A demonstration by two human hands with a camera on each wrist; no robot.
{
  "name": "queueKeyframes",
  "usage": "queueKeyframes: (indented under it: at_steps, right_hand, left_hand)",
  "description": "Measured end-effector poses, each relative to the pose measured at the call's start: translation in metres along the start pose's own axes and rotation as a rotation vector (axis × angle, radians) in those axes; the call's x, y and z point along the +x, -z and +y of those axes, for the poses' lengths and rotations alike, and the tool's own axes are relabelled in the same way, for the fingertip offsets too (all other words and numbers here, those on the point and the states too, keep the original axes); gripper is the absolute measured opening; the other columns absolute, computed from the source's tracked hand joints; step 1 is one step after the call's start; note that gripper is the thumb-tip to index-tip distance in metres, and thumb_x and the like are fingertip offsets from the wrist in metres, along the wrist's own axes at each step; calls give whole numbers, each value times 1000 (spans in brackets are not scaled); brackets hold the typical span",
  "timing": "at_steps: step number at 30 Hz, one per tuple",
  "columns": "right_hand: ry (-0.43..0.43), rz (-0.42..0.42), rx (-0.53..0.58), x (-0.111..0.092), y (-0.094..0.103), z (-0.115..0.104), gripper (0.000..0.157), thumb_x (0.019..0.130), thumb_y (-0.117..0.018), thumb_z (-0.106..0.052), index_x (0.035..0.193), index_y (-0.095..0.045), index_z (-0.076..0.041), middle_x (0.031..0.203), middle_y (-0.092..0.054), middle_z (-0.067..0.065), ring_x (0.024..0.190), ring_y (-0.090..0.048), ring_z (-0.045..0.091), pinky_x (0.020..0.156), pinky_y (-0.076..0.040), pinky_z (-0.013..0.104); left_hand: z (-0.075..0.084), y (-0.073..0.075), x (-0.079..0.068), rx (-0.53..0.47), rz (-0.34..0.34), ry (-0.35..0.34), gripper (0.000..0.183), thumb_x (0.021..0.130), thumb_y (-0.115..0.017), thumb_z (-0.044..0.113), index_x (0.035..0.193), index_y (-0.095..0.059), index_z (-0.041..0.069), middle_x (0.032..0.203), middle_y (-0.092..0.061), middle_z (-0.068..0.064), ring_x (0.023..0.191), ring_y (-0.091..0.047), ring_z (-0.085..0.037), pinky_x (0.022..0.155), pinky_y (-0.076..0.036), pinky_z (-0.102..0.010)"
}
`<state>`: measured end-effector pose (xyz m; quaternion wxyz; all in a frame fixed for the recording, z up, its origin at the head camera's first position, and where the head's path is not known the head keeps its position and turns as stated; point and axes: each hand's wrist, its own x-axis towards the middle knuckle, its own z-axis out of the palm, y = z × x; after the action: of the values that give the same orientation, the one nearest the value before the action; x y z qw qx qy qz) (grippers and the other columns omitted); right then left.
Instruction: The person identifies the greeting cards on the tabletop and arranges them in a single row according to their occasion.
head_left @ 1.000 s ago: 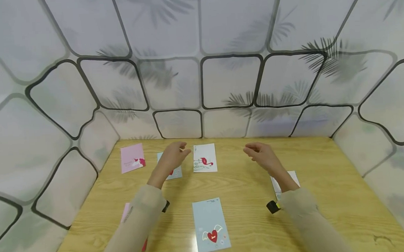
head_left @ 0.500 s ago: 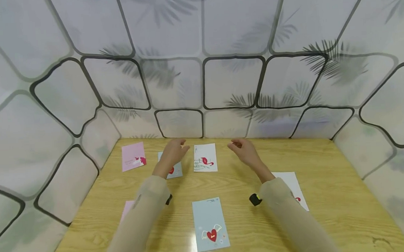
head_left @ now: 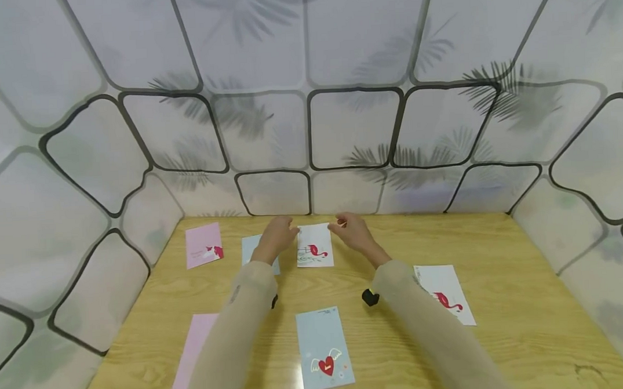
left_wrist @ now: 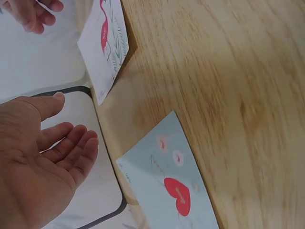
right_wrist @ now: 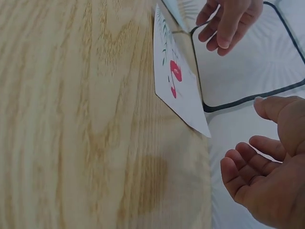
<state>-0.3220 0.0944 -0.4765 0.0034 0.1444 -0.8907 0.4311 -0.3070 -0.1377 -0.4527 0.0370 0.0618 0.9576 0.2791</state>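
A small white card with a red flamingo [head_left: 315, 245] lies toward the back of the table, between my two hands. My left hand [head_left: 278, 236] is just left of its upper corner, over part of a small pale blue card [head_left: 250, 247] with a red heart. At the opposite upper corner is my right hand [head_left: 353, 230]. In the left wrist view the left hand [left_wrist: 43, 157] has loosely bent fingers and holds nothing. The right wrist view shows the right hand [right_wrist: 271, 162] much the same, thumb apart from the fingers, beyond the flamingo card's corner.
A small pink unicorn card [head_left: 204, 245] lies at the back left. Nearer are a pink card [head_left: 195, 350] partly under the left sleeve, a larger blue winged-heart card [head_left: 326, 349] in the middle and a larger flamingo card [head_left: 445, 295] at right. A patterned backdrop [head_left: 361, 128] rises behind the table [head_left: 381, 354].
My right hand has moved left to the small flamingo card's upper right corner, uncovering the larger flamingo card. My left hand has shifted slightly right, uncovering more of the small blue card.
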Motion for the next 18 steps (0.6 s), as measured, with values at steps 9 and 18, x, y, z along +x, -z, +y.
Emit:
queueKeyframes:
  at_steps: [9,18]
  right_hand:
    - [-14,-68,-28,10,-18,0,63,99,-69,-25,148,-47,9,149,-50,27,126,-57,44,104,-49,53]
    - [6,-99,-184,20,-33,5,62,95,-76,-20,144,-50,9,143,-55,28,133,-52,41,114,-39,49]
  left_hand:
    - [0,-12,15,-13,-36,78,52,103,-64,21,145,-52,-8,149,-52,-23,139,-47,-39,116,-37,-49]
    - [6,-24,12,60,-128,93,45,97,-75,23,130,-61,-5,130,-63,-20,124,-59,-34,108,-46,-48]
